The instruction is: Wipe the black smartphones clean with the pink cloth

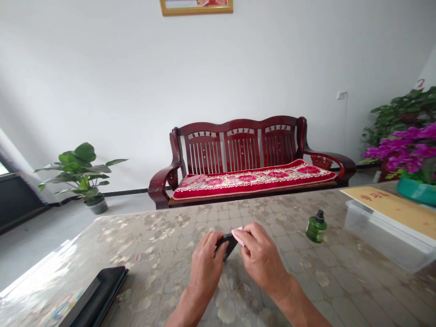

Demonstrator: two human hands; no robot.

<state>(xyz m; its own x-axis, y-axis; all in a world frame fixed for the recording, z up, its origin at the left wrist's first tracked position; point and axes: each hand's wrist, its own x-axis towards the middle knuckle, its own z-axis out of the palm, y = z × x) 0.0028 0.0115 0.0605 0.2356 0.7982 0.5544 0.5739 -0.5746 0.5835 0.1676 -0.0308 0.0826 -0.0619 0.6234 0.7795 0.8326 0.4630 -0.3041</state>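
Observation:
Over the middle of the table, my left hand (207,258) is closed around a thin black slab (230,245) that looks like a phone, held tilted on edge. My right hand (260,250) pinches a small pink piece (238,234), perhaps folded cloth or paper, against the slab's upper right edge. My fingers hide much of both things.
A black folding case (95,297) lies at the front left, with several coloured rubber bands (61,311) beside it. To the right stand a green bottle (316,226) and a clear plastic box (381,236) under a tan envelope (395,209). Beyond the table is a wooden bench (241,145).

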